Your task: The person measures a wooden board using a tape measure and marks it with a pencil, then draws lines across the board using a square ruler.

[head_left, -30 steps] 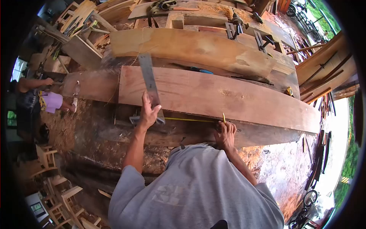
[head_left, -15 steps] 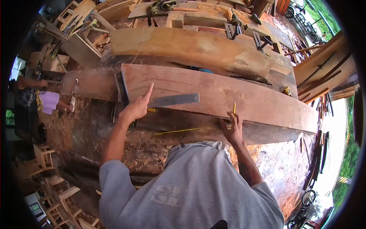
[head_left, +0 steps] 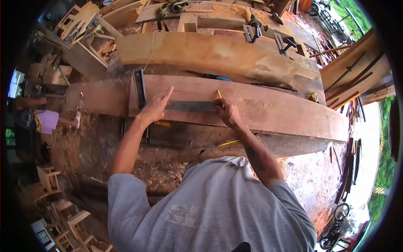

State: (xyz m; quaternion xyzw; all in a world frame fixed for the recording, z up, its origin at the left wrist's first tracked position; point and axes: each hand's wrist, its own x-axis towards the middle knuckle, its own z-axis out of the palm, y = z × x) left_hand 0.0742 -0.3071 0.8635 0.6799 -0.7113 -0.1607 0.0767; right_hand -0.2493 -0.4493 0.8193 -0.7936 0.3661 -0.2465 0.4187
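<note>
A carpenter's square lies on a long reddish wooden board (head_left: 277,105), its dark stock near the board's left end and its grey blade (head_left: 191,106) along the board. My left hand (head_left: 153,108) grips the square near its corner, index finger stretched out over the wood. A yellow pencil (head_left: 218,94) is pinched in my right hand (head_left: 228,113), which is at the blade's right end; its fingers partly hide that end.
Behind the board lies a wide, pale plank (head_left: 201,49), with a blue-handled saw (head_left: 218,77) between them. Clamps (head_left: 253,30) and a tape measure (head_left: 314,97) are farther off. A yellow strip (head_left: 229,143) is below the board. Another person (head_left: 31,111) is at the left.
My right hand has moved left and up with the pencil, from the board's near edge to the blade's end. The square has turned slightly, its blade now lying closer to the board's length.
</note>
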